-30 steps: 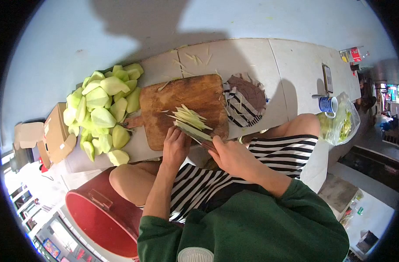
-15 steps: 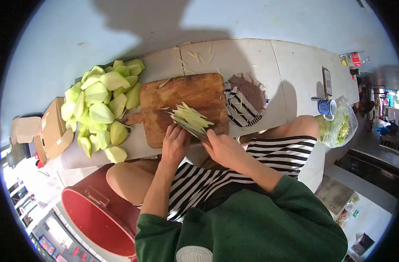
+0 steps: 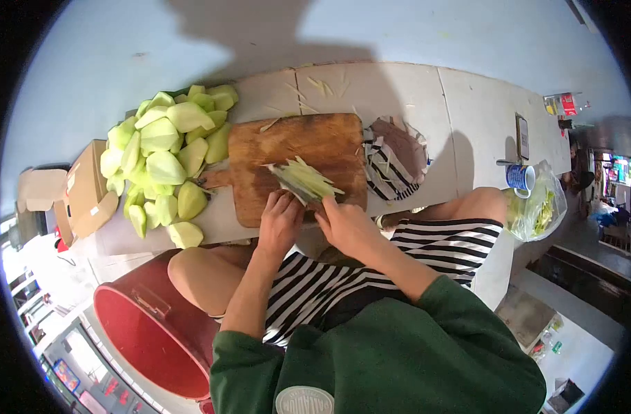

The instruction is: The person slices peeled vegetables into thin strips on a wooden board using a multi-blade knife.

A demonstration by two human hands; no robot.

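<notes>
Pale green strips (image 3: 307,178) lie in a heap on a wooden cutting board (image 3: 295,138). Against the heap's near side is a knife (image 3: 293,189), its blade tilted and partly covered by the strips. My right hand (image 3: 348,225) is closed at the knife's near end; the handle is hidden in the fingers. At the blade's lower left, my left hand (image 3: 281,219) has its fingers curled together at the board's near edge. What those fingers hold, if anything, is hidden. Left of the board, large peeled pale green pieces (image 3: 165,168) are piled up.
A striped cloth (image 3: 397,159) lies right of the board. Farther right are a blue-and-white mug (image 3: 519,177), a plastic bag of greens (image 3: 545,210) and a phone-like slab (image 3: 522,136). A cardboard box (image 3: 88,183) stands left, above a red bin (image 3: 150,331).
The blade shows a flatter, wider face among the strips, and the strips have shifted slightly to the right. Both hands stay close together at the board's near edge. The view has shifted slightly.
</notes>
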